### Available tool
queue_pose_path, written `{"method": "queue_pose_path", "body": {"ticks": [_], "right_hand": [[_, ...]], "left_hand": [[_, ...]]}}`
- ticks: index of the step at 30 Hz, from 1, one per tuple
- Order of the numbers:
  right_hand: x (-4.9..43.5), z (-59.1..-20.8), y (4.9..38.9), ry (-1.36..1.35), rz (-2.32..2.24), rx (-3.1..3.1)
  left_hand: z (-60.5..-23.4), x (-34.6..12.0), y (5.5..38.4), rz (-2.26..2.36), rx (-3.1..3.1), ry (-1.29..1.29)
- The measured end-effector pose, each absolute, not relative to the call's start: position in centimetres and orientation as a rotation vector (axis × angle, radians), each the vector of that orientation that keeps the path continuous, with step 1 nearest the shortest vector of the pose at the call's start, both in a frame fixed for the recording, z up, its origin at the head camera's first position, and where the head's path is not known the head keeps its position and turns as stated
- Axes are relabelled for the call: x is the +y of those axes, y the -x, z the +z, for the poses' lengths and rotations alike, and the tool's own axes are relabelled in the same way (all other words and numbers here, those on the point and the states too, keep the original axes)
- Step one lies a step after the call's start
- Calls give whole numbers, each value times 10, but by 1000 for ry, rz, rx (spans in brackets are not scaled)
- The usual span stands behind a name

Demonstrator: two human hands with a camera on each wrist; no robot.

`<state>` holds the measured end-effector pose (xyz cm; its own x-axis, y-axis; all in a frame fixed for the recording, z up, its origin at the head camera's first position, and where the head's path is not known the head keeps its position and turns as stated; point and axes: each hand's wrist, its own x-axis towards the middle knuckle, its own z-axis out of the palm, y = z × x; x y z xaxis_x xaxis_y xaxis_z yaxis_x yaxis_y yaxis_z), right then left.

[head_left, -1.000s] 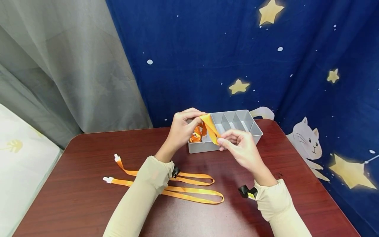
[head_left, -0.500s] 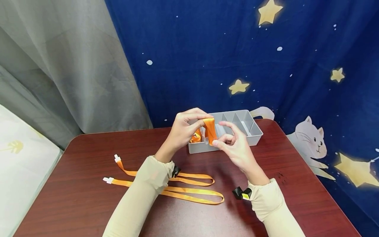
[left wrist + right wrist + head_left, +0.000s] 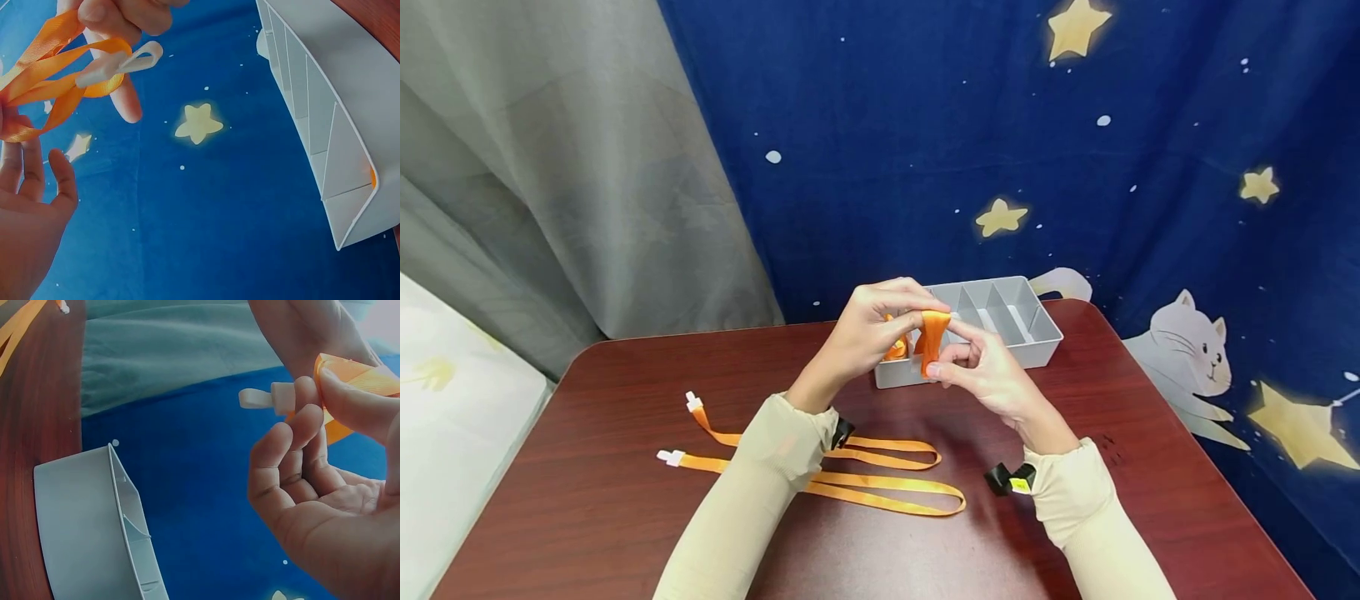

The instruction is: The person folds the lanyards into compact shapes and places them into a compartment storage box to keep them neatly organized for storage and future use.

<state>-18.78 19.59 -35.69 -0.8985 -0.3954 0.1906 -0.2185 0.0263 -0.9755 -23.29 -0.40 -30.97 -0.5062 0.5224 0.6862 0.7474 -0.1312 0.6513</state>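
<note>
My left hand [image 3: 874, 327], at nine o'clock from the folded orange lanyard [image 3: 935, 337], pinches its top between thumb and fingers; my right hand [image 3: 987, 371], at four o'clock, grips it lower down, thumb pressed on it. Behind it, toward two o'clock, sits the gray divided tray [image 3: 1036, 357]. Toward seven o'clock, two looped lanyards [image 3: 898, 503] lie on the tabletop [image 3: 595, 450].

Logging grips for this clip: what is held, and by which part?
A folded orange strap: in the head view, the left hand pinches its upper fold and the right hand holds its lower part.
</note>
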Motion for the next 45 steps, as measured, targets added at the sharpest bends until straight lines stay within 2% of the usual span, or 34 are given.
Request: {"method": "queue_pose_path", "body": {"ticks": [31,45], "right_hand": [[179,-359,190,705,-2009,2069],[172,-365,183,758,-2036,2349]], "left_hand": [[-304,-4,234,-1647,-1920,1456],[-299,-13,241,-1479,-1999,1228]]}}
